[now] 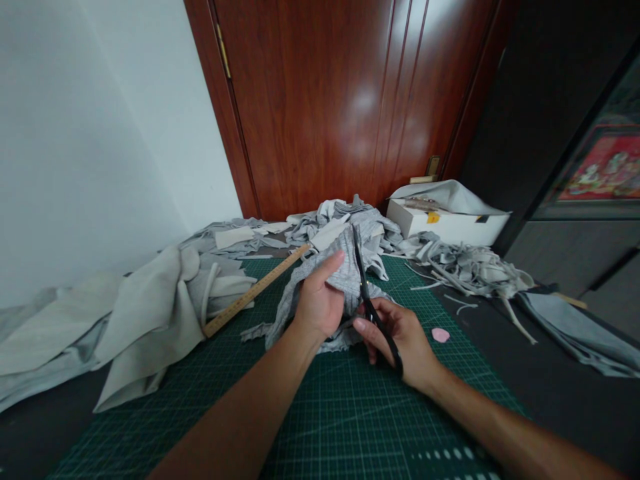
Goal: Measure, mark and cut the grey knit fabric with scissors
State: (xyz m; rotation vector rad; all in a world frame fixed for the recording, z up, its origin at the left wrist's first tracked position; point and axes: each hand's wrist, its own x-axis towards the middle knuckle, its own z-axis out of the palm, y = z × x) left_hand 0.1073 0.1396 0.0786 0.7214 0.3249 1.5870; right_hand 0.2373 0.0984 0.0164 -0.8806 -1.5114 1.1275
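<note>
My left hand point(323, 300) is closed on a piece of grey ribbed fabric point(295, 290), thumb on top and the other fingers hidden beneath it. The cloth is bunched and raised above the green cutting mat point(325, 413), its lower edges trailing down. In my right hand point(400, 337) is a pair of black-handled scissors point(367, 303), fingers round the handles. Their upper blade points away from me along the right part of the fabric. Where the lower blade lies is hard to make out behind the cloth.
A wooden ruler point(255, 293) slants across the mat's left side, beside pale fabric pieces point(145, 320). Grey scraps point(345, 217) pile up at the back. Fabric strips point(465, 267), a white box point(445, 223) and a pink tailor's chalk point(441, 335) are on the right.
</note>
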